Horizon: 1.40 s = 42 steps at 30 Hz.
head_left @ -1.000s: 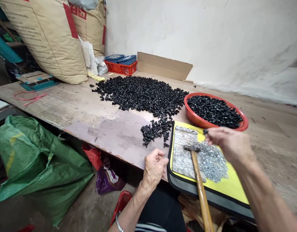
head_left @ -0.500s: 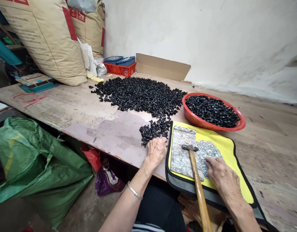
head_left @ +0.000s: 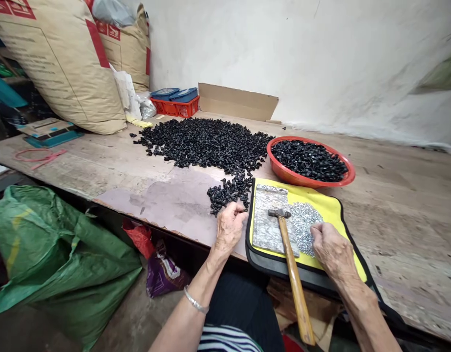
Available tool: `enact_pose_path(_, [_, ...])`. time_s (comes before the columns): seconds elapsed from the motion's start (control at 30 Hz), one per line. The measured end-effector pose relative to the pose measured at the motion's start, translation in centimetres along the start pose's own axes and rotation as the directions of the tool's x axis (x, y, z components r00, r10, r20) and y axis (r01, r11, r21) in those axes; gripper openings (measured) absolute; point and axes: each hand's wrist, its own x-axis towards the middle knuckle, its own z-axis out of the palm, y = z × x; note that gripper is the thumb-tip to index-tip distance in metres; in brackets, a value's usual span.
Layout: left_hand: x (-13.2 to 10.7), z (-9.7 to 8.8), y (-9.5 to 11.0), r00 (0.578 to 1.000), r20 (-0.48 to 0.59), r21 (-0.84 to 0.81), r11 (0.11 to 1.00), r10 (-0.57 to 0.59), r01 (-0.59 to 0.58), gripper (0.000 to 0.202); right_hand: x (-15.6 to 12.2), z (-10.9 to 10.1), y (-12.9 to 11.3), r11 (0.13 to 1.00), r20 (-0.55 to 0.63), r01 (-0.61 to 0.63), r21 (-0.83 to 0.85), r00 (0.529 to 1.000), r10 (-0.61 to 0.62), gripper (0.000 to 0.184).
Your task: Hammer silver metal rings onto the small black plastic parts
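Two bent hands, a hammer over the edge

Nearest, the hammer (head_left: 293, 276) lies with its head on a grey slab (head_left: 264, 232) and its handle jutting past the table's front edge; a bumped forearm could probably tip it off. The right hand (head_left: 332, 247) has its fingertips pressed together at the silver bits (head_left: 304, 220); whether it pinches one, I cannot tell. A careless drag of that wrist might scatter them across the yellow mat (head_left: 331, 208). The left hand (head_left: 230, 227) is curled at the near edge of the small black pieces (head_left: 228, 190), its grip hidden; a clumsy pull could send several towards the edge

Beyond the mat stands a red bowl (head_left: 349, 178), heaped with black pieces, which a knock might spill. The wooden table (head_left: 397, 210) is worn and stained, with a green sack (head_left: 60, 259) below on the left. Farther back, the main black heap spreads towards a red basket (head_left: 176, 108), a cardboard strip (head_left: 236, 101), big paper sacks (head_left: 60, 68) and a scuffed white wall (head_left: 284, 58)
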Motion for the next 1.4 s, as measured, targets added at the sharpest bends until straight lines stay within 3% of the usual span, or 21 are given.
enact_pose_path(0.1, [-1.1,0.7,0.9,0.983,0.115,-0.198,0.967,-0.141,0.161,0.008,-1.6,-1.4,-2.0,0.958,0.079,-0.045,0.283,0.997,0.024,0.021])
enact_pose_path(0.23, [-3.3,1.5,2.0,0.987,0.140,-0.313,0.943,-0.073,0.114,0.010,-3.8,-2.5,-5.3,0.734,0.149,-0.057,0.677,0.987,-0.061,0.022])
enact_pose_path(0.37, [-5.4,1.9,2.2,0.989,0.130,-0.417,0.902,-0.065,0.114,0.011,-4.7,-1.8,-7.2,0.662,0.076,0.026,0.749,0.989,-0.125,0.017])
enact_pose_path(0.47, [-6.2,2.2,2.3,0.978,0.167,-0.472,0.861,-0.123,0.189,0.013,-5.0,-0.9,-7.4,0.633,0.066,0.015,0.774,0.992,-0.104,0.016])
enact_pose_path(0.63, [-6.8,2.6,3.2,0.946,0.225,-0.472,0.823,-0.234,0.316,0.014,-5.5,0.0,-6.5,0.602,0.125,-0.116,0.790,0.992,0.027,0.015])
enact_pose_path(0.73, [-7.0,2.6,3.4,0.937,0.255,-0.467,0.818,-0.239,0.336,0.014,-5.8,0.1,-6.1,0.475,0.219,-0.248,0.844,0.969,0.116,0.017])
enact_pose_path(0.8, [-7.1,2.5,3.3,0.933,0.258,-0.467,0.813,-0.250,0.347,0.016,-5.9,0.0,-6.0,0.402,0.236,-0.273,0.874,0.962,0.139,0.018])
enact_pose_path(1.0, [-7.2,2.7,3.1,0.943,0.196,-0.456,0.826,-0.269,0.330,0.016,-5.9,-0.5,-6.2,0.595,0.074,-0.077,0.800,0.997,0.029,0.013])
enact_pose_path(1.23, [-7.3,2.7,3.2,0.942,0.182,-0.437,0.835,-0.282,0.335,0.011,-5.8,0.3,-6.0,0.568,0.068,-0.051,0.822,0.998,-0.009,0.008])
enact_pose_path(1.4, [-7.3,2.7,3.2,0.946,0.165,-0.436,0.840,-0.279,0.324,0.008,-5.2,0.1,-6.0,0.531,0.259,-0.238,0.813,0.965,0.037,0.010])
